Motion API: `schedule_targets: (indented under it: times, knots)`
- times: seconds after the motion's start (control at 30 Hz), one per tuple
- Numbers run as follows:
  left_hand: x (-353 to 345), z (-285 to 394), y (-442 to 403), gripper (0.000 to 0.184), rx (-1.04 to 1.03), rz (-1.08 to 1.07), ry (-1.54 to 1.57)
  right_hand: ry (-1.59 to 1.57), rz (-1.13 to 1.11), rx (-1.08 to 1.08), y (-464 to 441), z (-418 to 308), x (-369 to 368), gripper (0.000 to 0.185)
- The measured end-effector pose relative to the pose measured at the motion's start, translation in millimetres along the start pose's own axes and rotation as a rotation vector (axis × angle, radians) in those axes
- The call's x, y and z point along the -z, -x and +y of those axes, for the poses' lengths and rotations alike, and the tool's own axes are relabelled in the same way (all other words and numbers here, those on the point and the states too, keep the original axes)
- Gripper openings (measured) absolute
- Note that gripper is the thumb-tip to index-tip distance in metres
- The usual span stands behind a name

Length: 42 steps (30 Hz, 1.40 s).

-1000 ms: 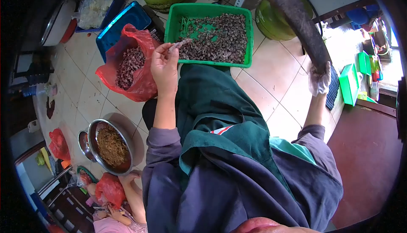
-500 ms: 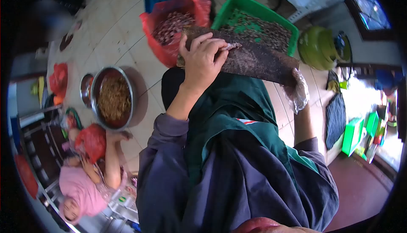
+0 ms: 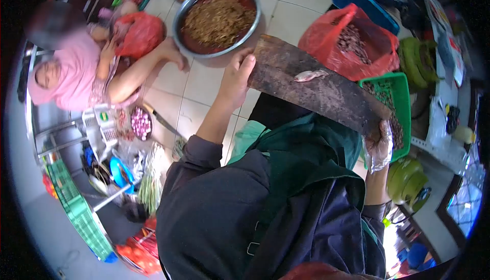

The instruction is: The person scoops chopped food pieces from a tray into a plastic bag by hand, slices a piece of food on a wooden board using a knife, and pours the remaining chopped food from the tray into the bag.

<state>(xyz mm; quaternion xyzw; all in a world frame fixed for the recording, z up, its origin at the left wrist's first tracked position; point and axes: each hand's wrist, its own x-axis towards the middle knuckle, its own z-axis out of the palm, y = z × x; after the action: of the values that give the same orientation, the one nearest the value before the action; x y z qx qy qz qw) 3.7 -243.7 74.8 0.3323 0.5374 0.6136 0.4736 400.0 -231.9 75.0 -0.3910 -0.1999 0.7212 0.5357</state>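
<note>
Dark brown and scuffed, a long board spanned the space between a person's two hands, a small pale piece lying on its upper face. The bare left hand was clamped on one end — thumb at the edge, the other fingers mostly hidden. At the opposite end, the right hand, gloved in clear plastic, had its fingers closed on the board — near a green tray and a red plastic bag.
</note>
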Motion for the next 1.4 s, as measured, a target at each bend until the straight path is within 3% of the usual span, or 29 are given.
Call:
schedule_targets:
  times: [0.07,0.13,0.17,0.23,0.33,0.57,0.87,0.97,1.1,1.13,1.2,1.3,1.33,1.4]
  knots:
    - [-1.0,2.5,17.3,0.052,0.163,-0.053,0.204,0.054,0.043,-0.059,-23.6,-5.8,-4.0,0.038]
    - [4.8,0.6,30.4,0.04,0.202,0.078,0.261,0.166,-0.006,-0.113,-45.7,-7.1,-15.0,0.044]
    - [40.6,-17.1,24.4,0.038,0.206,0.139,0.269,0.255,0.038,-0.2,-66.1,13.7,-42.9,0.042]
    - [82.4,-47.3,39.4,0.033,0.168,0.247,0.209,0.326,-0.112,-0.289,-76.8,24.6,-79.5,0.035]
    - [117.5,-58.2,69.1,0.032,0.108,0.509,0.332,0.743,-0.36,-0.247,-121.4,49.4,-100.5,0.04]
    - [209.5,-150.0,113.4,0.031,0.129,0.743,0.29,0.752,-0.483,-0.133,-91.9,32.9,-104.0,0.062]
    - [233.7,-246.0,138.6,0.032,0.131,0.932,0.455,0.744,-0.265,0.01,-36.9,-18.2,-46.4,0.045]
    - [235.7,-254.9,141.5,0.035,0.238,0.994,0.418,0.711,-0.222,-0.009,-31.7,-23.3,-32.6,0.041]
    - [278.1,-322.9,143.0,0.045,0.22,1.057,0.052,0.72,-0.174,0.035,-22.0,-18.1,-38.2,0.04]
    - [269.7,-308.5,141.4,0.044,0.225,1.055,-0.147,0.713,-0.194,0.028,-25.4,-16.8,-36.1,0.041]
    - [259.1,-281.8,141.3,0.038,0.445,1.107,-0.588,0.742,-0.197,-0.003,-31.0,-16.8,-36.3,0.042]
    - [261.9,-266.4,155.9,0.036,0.423,1.293,-0.803,0.794,-0.227,-0.007,-42.2,-21.8,-38.5,0.043]
    - [272.5,-272.5,169.3,0.028,0.311,1.347,-1.097,0.814,-0.231,0.007,-43.6,-23.2,-41.4,0.044]
    - [284.6,-277.4,199.6,0.019,0.126,1.448,-1.293,0.818,-0.31,0.02,-50.1,-24.7,-45.6,0.043]
